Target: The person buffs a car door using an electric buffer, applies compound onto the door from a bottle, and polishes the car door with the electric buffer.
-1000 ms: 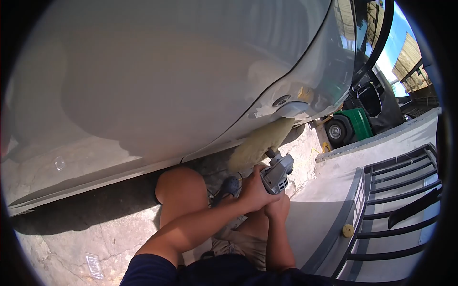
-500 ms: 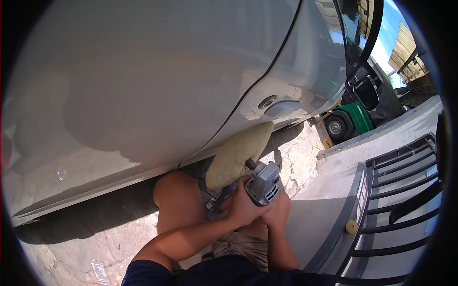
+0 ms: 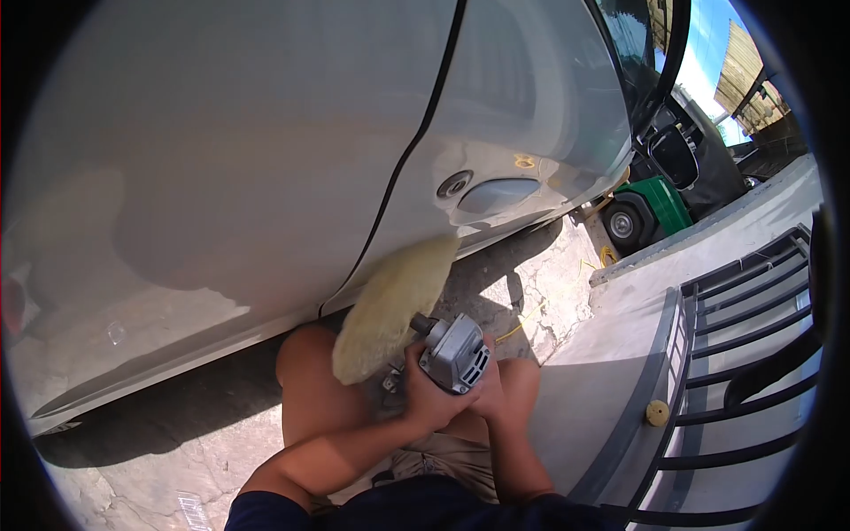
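Note:
Both hands hold a grey power polisher (image 3: 456, 352) in front of my knees. My left hand (image 3: 431, 394) wraps round its near-left side, close to the head. On the right side, my right hand (image 3: 489, 398) grips the body, its fingers partly hidden. The fuzzy yellowish pad (image 3: 396, 305) stands on edge at the polisher's spindle. Its upper edge is at the lower part of the silver-grey car panel (image 3: 266, 159); whether they touch I cannot tell. Above the pad are a round lock (image 3: 454, 184) and an oval handle recess (image 3: 498, 196).
A black barred grille (image 3: 708, 380) and a pale wall (image 3: 589, 398) stand on the right. Behind are a green vehicle (image 3: 666, 205) with a black wheel and a yellow cord (image 3: 521, 325) on the cracked concrete floor (image 3: 150, 482). My bare knees flank the polisher.
The polisher and its pad have moved left and down, away from the handle recess, with both hands still on it. The view has shifted too, and the door seam appears further left.

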The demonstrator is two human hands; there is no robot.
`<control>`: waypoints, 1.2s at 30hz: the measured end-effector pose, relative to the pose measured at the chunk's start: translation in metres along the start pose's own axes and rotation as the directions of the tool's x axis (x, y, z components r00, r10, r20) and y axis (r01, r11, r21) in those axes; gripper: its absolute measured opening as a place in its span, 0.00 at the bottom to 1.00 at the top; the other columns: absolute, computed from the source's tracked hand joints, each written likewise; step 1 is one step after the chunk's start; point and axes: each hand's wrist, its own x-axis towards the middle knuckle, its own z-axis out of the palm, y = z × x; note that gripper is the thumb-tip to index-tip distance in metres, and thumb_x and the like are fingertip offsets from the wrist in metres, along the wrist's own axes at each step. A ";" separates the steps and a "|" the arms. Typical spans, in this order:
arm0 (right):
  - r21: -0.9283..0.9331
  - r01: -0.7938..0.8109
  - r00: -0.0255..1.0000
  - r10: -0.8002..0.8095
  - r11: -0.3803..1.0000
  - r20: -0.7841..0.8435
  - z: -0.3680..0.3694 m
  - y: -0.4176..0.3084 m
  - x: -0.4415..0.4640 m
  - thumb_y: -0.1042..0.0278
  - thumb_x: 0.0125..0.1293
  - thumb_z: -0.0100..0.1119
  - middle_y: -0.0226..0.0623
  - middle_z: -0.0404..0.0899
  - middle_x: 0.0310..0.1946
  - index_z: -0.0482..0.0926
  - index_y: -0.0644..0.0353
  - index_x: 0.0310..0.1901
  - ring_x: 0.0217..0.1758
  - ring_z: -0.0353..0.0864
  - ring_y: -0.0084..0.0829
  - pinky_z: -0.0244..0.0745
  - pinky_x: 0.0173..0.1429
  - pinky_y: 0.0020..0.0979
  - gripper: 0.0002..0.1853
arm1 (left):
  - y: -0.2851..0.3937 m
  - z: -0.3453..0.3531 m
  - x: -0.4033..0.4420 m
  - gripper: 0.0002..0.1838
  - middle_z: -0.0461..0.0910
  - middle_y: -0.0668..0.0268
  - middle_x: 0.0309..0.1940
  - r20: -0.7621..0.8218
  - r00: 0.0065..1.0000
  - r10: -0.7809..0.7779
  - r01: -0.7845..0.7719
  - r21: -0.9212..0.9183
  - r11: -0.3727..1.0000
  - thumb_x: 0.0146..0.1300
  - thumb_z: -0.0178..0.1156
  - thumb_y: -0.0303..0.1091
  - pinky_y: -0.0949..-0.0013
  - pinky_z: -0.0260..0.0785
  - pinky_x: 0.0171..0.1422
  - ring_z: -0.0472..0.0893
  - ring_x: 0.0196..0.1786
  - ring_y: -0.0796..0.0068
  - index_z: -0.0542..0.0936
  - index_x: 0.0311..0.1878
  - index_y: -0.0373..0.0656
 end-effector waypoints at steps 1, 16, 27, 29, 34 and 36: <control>-0.029 0.023 0.999 -0.023 0.999 0.023 0.001 0.006 0.004 0.61 0.50 0.88 0.42 0.80 0.66 0.61 0.62 0.79 0.69 0.82 0.34 0.75 0.75 0.36 0.57 | -0.005 -0.002 0.000 0.63 0.78 0.46 0.68 -0.014 0.999 0.039 -0.038 0.005 0.999 0.43 0.92 0.44 0.49 0.75 0.75 0.82 0.70 0.49 0.60 0.78 0.41; -0.153 -0.120 0.967 0.081 0.981 -0.242 -0.064 0.008 0.053 0.56 0.67 0.75 0.54 0.86 0.61 0.80 0.60 0.68 0.66 0.85 0.49 0.80 0.69 0.45 0.31 | 0.021 0.087 0.110 0.59 0.86 0.43 0.62 0.241 0.970 0.015 -0.095 0.322 0.942 0.44 0.88 0.52 0.43 0.74 0.74 0.87 0.65 0.41 0.66 0.75 0.40; 0.487 -0.125 0.948 0.250 0.865 -0.199 -0.028 0.152 0.059 0.72 0.75 0.68 0.37 0.88 0.59 0.81 0.62 0.66 0.58 0.87 0.29 0.84 0.64 0.37 0.20 | -0.046 0.071 0.107 0.60 0.87 0.43 0.61 0.208 0.967 -0.146 0.019 0.516 0.856 0.44 0.88 0.53 0.46 0.73 0.75 0.87 0.65 0.42 0.65 0.75 0.38; 0.580 -0.156 0.939 0.301 0.800 -0.163 -0.019 0.152 0.055 0.74 0.77 0.65 0.37 0.87 0.60 0.80 0.62 0.67 0.59 0.87 0.30 0.85 0.64 0.39 0.19 | -0.057 0.067 0.106 0.60 0.87 0.43 0.61 0.196 0.956 -0.218 0.082 0.536 0.840 0.44 0.88 0.53 0.46 0.74 0.75 0.87 0.65 0.41 0.65 0.76 0.38; 0.664 -0.289 0.920 0.392 0.690 -0.007 -0.005 0.194 0.049 0.77 0.79 0.63 0.38 0.87 0.60 0.79 0.61 0.67 0.59 0.87 0.34 0.86 0.63 0.42 0.18 | -0.088 0.059 0.103 0.61 0.87 0.43 0.61 0.129 0.946 -0.298 0.180 0.556 0.811 0.42 0.89 0.53 0.46 0.78 0.72 0.88 0.64 0.40 0.65 0.75 0.38; 0.667 -0.308 0.911 0.413 0.678 0.001 0.000 0.203 0.048 0.78 0.78 0.63 0.39 0.87 0.59 0.80 0.61 0.66 0.58 0.88 0.35 0.86 0.61 0.44 0.18 | -0.094 0.055 0.102 0.62 0.86 0.43 0.62 0.111 0.940 -0.322 0.203 0.577 0.791 0.41 0.89 0.53 0.46 0.79 0.71 0.88 0.64 0.39 0.65 0.75 0.38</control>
